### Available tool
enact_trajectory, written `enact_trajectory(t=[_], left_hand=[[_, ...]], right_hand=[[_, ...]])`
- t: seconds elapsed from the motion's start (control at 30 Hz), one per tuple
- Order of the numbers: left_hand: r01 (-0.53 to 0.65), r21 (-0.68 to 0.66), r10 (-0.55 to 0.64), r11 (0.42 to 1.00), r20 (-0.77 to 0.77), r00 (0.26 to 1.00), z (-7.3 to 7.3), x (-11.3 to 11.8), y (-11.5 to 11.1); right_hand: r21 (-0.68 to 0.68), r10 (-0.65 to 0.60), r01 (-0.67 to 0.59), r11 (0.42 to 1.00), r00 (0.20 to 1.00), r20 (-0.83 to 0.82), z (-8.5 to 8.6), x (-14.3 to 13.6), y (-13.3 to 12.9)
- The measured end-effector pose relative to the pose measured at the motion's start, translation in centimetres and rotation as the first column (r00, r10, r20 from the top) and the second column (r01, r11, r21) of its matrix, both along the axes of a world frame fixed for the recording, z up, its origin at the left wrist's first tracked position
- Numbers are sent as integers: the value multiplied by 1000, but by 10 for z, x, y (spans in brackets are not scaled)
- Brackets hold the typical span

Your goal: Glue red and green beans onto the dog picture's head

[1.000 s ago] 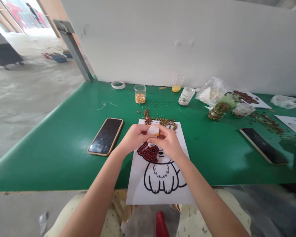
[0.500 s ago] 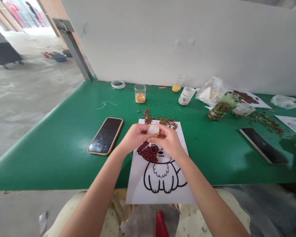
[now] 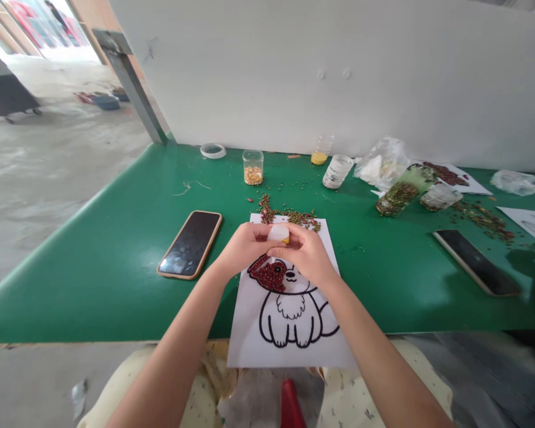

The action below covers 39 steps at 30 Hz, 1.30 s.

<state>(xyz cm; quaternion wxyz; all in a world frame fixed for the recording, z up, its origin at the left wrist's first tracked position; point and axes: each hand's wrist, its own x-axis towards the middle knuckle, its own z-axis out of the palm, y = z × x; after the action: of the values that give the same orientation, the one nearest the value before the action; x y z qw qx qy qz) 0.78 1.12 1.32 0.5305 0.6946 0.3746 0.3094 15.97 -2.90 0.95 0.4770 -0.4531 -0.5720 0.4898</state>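
Between them, my left hand [image 3: 242, 248] and my right hand [image 3: 311, 255] grip a small white glue bottle [image 3: 278, 233], held upside down with its nozzle towards the paper. A yellow patch shows on its side. Below lies a white sheet [image 3: 245, 342] with a thick black outline drawing of a sitting dog-like animal. Dark red beans [image 3: 268, 276] cover the left side of its head around one eye. My right hand hides part of the head. Along the sheet's top edge lie loose green and red beans [image 3: 296, 218], partly behind my fingers.
A phone [image 3: 191, 244] lies left of the sheet, another phone [image 3: 475, 263] to the right. Behind stand a clear cup of corn kernels [image 3: 253, 172], a clear cup [image 3: 337, 171] and a tipped jar of beans [image 3: 403, 193]. A plastic bag [image 3: 383, 163] sits by the white panel [image 3: 294, 77].
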Motion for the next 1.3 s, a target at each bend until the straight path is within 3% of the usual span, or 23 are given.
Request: enact_trajectory(t=[0.63, 1.3], left_hand=[[-15, -30, 16, 999, 31, 999, -1, 5, -2], [-49, 37, 49, 998, 15, 999, 3, 5, -4]], right_hand=[[21, 4, -5, 1000, 999, 44, -2, 5, -1], [45, 10, -13, 999, 999, 46, -1, 5, 0]])
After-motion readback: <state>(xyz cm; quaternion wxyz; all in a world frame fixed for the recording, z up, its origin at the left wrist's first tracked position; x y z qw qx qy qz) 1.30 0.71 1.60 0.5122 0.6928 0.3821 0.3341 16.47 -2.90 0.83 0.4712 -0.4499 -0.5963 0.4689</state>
